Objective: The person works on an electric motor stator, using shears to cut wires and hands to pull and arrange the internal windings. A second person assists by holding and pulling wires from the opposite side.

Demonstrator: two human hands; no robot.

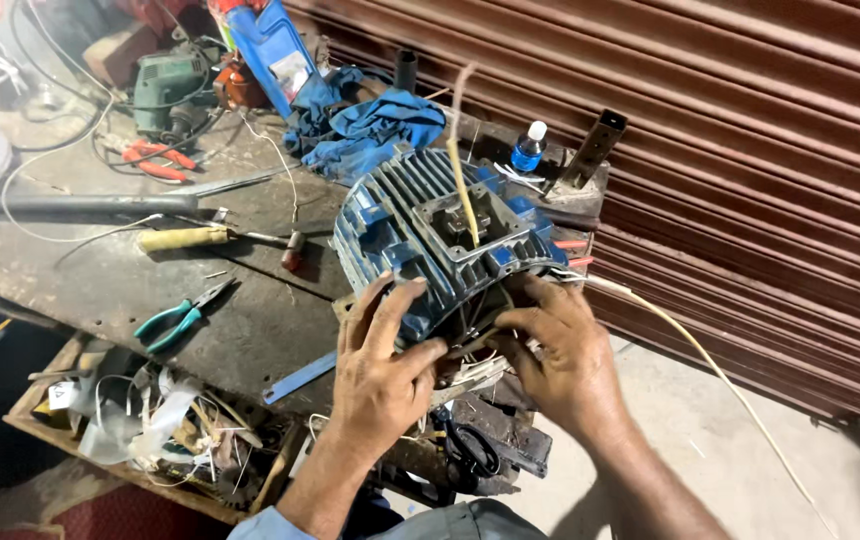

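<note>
Hands [380,370] on motor housing [420,230] (pliers [178,318] nearby)

A tall blue plastic container [268,50] with a pale rectangular label [293,73] stands at twelve o'clock on the workbench; at one o'clock, a small blue bottle [527,147] with white cap.

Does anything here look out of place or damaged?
The blue ribbed motor housing lies on its side at the edge of the dark metal workbench, open, with loose wires at its end where the left hand and right hand touch it.
</note>
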